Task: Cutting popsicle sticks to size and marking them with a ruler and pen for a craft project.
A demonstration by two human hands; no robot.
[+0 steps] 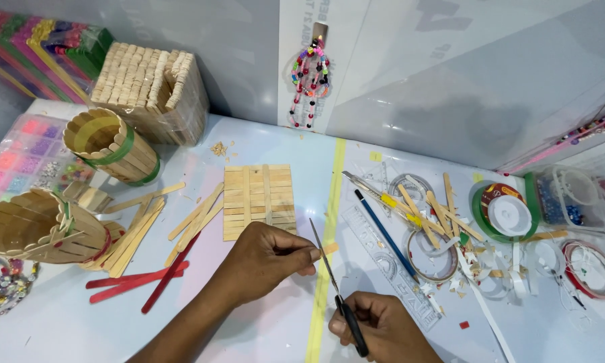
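At eleven o'clock of our hands we see a clear-wrapped block of wooden sticks (156, 91) standing against the wall, and past it at ten o'clock a leaning stack of packets in purple, pink, yellow and green (40, 42). A flat clear bead box (27, 158) with pink and violet compartments lies at the left edge. At twelve o'clock a white sign (356, 40) with grey lettering sits behind clear sheeting, a beaded ornament (310, 74) hanging in front of it.

Our left hand (265, 259) comes in from six o'clock, wrist low, fingers pressed together and pinching a small tan stick piece (330, 248) at its tips. Our right hand (383, 329) sits at five o'clock, curled shut around the black handles of scissors (330, 279), whose thin blades point toward eleven o'clock and meet the piece; we cannot tell how far the blades are parted.

Just above the left hand lies a flat panel of glued sticks (258, 200). Loose plain sticks (144, 225) and red sticks (148, 279) spread at nine o'clock, beside two stick-built cups (111, 144). A yellow tape line (329, 222) runs down the table between the hands. At three o'clock tape rolls (507, 212), a ruler (383, 259) and paper scraps crowd the surface; the bare table (67, 329) at seven o'clock gives open room.
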